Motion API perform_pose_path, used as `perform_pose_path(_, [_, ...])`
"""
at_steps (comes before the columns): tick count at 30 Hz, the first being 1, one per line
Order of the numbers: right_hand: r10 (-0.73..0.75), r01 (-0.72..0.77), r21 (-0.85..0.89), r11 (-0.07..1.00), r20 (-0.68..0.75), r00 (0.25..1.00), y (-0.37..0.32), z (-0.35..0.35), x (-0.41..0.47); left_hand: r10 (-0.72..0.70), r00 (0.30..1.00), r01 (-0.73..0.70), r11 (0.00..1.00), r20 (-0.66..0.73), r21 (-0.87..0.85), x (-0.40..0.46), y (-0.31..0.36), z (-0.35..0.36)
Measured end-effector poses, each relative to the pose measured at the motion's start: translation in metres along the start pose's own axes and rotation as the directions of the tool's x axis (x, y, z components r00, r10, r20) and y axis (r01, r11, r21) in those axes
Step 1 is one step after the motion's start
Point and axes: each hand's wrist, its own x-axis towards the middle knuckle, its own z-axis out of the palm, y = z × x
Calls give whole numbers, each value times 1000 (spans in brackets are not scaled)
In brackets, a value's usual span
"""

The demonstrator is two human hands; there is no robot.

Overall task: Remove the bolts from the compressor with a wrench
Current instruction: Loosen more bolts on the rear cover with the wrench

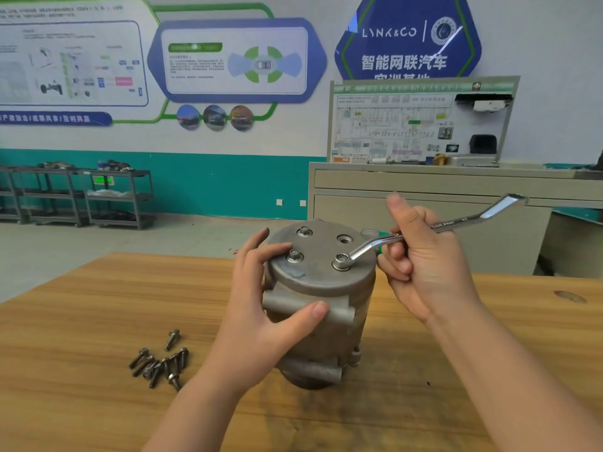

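On my far left, against the teal-and-white wall, stand dark metal shelf carts (114, 197) with small parts on top. Nearer, on the light wooden desk (81, 305), I see a loose heap of dark steel flanged bolts (160, 365), one lying a little apart at the top of the pile, all well left of the work.

My left hand (261, 308) has its grip on the grey cast-metal cylindrical compressor (323, 308), which stands upright on the desk near the middle: the thumb presses on the lug on its front side, the fingers curl over the left rim of the round end plate. On that plate I count two bolts seated on the left, a near bolt (294, 255) just beside my fingertips and a far bolt (304, 231) behind it. At the back right of the plate is an open bolt hole (345, 239).

At the front right of the plate, the ring end of the shiny chrome offset ring wrench (421, 228) sits around a third bolt head (341, 260). My right hand (421, 256) holds the wrench shank in a closed grip, thumb up, and the free ring end juts up to the right.

Behind it stands a beige cabinet (424, 184) carrying a wiring-diagram board (408, 125).
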Motion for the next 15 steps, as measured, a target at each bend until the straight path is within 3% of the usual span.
perform_pose_path(4, [-37,39,13,999,-121,992,2,5,-5,90,990,-81,993,-108,85,-4,1,11])
perform_pose_path(8, [109,-79,135,988,-238,965,1,7,-3,262,948,-211,942,-180,259,-11,3,22])
perform_pose_path(11, [135,-113,119,987,-202,970,-6,7,0,345,918,-250,886,-194,391,-11,5,29])
perform_pose_path(15, [-8,11,19,1000,-147,989,-8,4,1,394,897,-238,814,-202,531,-12,7,42])
